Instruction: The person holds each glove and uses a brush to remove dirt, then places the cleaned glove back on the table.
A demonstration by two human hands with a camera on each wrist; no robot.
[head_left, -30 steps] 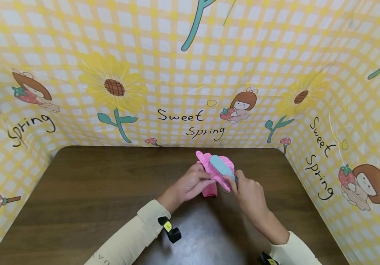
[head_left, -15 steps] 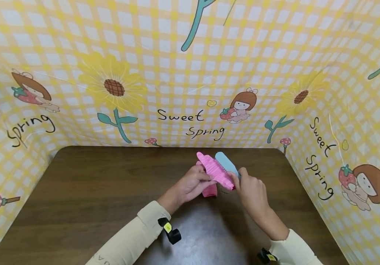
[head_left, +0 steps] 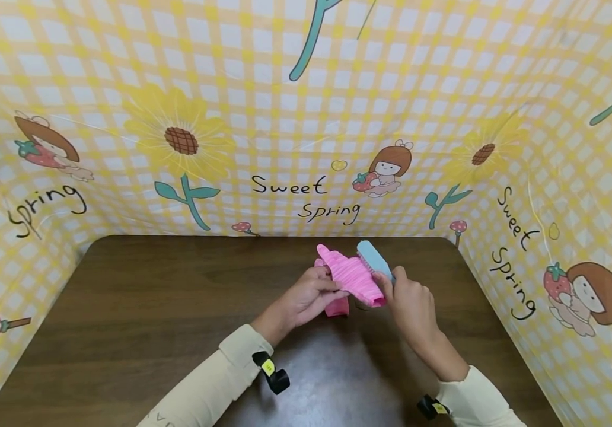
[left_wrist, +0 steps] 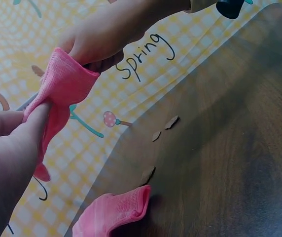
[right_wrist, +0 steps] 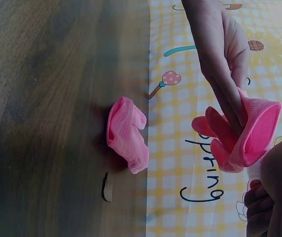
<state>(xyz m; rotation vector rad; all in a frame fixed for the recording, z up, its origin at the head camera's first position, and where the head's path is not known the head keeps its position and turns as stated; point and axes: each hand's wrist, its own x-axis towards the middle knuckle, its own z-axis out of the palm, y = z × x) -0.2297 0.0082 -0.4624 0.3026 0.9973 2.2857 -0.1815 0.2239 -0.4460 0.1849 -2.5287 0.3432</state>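
Between thumb and fingers, my left hand [head_left: 306,295] pinches a pink knitted glove [head_left: 356,276] above the table. Its open cuff points toward my right hand [head_left: 414,308], which grips a light blue brush [head_left: 373,257]. The bristles face the glove and meet its upper right edge. In the left wrist view, the held glove [left_wrist: 67,84] hangs between both hands and mostly hides the brush. Below it, a second pink glove [right_wrist: 127,136] lies on the table, fully visible in the right wrist view.
A dark wooden table [head_left: 178,308] spreads beneath both hands. Several small brown flakes, one flake [left_wrist: 172,122] among them, are scattered near the lying glove. Yellow checked cloth [head_left: 284,130] walls off the back and sides.
The brush has slid rightward from the middle of the glove to its edge, with my right hand moving along. The glove's cuff end has spread to the right. My left hand stays nearly still.
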